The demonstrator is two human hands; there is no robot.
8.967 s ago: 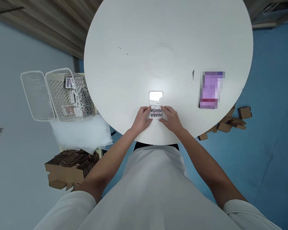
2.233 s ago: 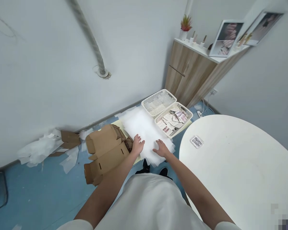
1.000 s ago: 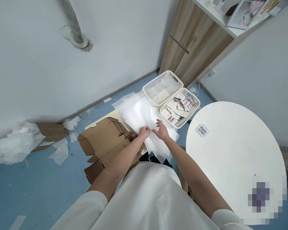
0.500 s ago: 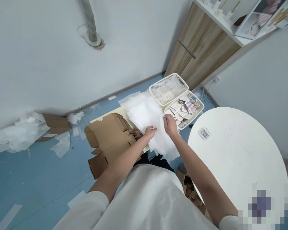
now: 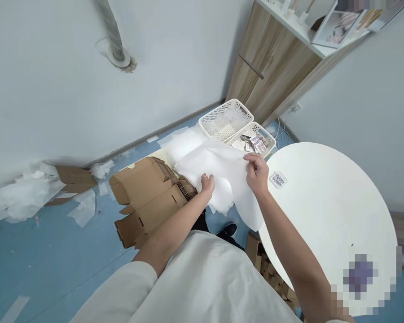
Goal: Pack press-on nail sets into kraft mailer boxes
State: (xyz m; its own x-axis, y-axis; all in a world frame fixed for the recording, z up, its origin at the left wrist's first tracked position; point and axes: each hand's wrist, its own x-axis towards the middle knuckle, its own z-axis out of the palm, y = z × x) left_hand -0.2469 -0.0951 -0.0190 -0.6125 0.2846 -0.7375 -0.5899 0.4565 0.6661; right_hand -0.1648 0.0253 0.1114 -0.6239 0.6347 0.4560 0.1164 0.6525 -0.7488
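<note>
A thin white foam sheet [image 5: 222, 159] is lifted and bowed above a stack of similar foam sheets [image 5: 185, 142]. My right hand [image 5: 257, 174] pinches its right part beside the round table's edge. My left hand [image 5: 207, 185] is closed with curled fingers at the sheet's near edge; its grip there is partly hidden. One corner of the sheet hangs down toward the floor. Left of the stack, flattened brown cardboard boxes [image 5: 144, 184] lie partly unfolded, near my left forearm.
Two white perforated baskets stand behind the stack: one with clear plastic packs [image 5: 225, 119], one with printed cards [image 5: 256, 142]. A round white table [image 5: 326, 202] at right bears a small clear case [image 5: 278, 180]. Loose wrapping [image 5: 27, 193] lies along the wall.
My right hand has moved right and up, drawing one foam sheet off the stack. The sheet now spreads between my hands and covers part of the card basket.
</note>
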